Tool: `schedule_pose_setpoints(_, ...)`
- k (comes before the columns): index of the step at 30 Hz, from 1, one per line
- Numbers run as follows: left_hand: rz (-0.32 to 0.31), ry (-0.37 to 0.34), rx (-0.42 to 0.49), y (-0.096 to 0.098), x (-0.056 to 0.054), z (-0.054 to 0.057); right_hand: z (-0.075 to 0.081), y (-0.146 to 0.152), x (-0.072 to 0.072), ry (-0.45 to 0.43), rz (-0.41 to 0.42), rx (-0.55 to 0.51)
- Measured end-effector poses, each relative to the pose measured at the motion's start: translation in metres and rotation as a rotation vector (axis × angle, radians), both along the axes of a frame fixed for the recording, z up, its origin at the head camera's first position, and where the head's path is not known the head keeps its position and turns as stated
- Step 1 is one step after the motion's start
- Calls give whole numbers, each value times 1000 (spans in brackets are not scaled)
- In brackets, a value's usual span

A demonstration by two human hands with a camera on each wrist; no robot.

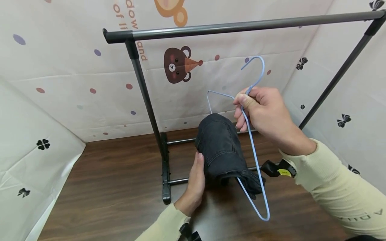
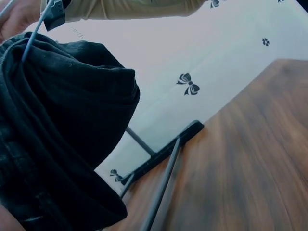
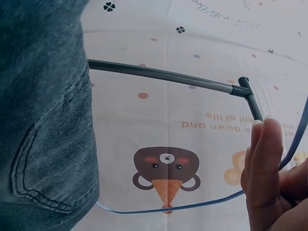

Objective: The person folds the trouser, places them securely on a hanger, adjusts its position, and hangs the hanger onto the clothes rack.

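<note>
A pair of dark denim pants (image 1: 218, 144), folded over a light blue hanger (image 1: 254, 150), hangs in front of me in the head view. My right hand (image 1: 265, 107) pinches the hanger just below its hook, thumb on the near side. Against the left side of the pants rests my left hand (image 1: 194, 187), its visible fingers straight along the cloth and the rest hidden. The left wrist view shows the pants (image 2: 62, 115) close up with loose folds. In the right wrist view, a stitched pocket marks the pants (image 3: 53, 144), beside my right hand (image 3: 269, 178).
A dark metal clothes rack stands ahead, with its top rail (image 1: 211, 29) above the hanger hook and a post (image 1: 146, 97) on the left. Printed fabric walls (image 1: 75, 73) surround it on three sides. Below lies a brown wood-look floor (image 1: 114, 187).
</note>
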State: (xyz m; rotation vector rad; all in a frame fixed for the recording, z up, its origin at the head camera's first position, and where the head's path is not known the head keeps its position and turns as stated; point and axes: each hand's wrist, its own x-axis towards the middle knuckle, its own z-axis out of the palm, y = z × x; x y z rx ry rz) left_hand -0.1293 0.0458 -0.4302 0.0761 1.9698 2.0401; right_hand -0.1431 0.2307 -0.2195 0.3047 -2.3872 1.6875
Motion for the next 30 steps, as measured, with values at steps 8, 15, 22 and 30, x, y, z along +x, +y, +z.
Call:
schedule_pose_setpoints(8,197,129,-161,-29,7,-4,0,3,-2,4,-10,4)
schedule_pose_setpoints(15,345,251,-204,-62,-7,2,0,5,-4,17,-16,12)
schedule_pose_setpoints(22,356,229,-240,-91,-26,14,1,5,-5,29,-7,0)
schedule_pose_setpoints(30,316,231,-234,-112,-50,28,3,4,-4,45,-7,11)
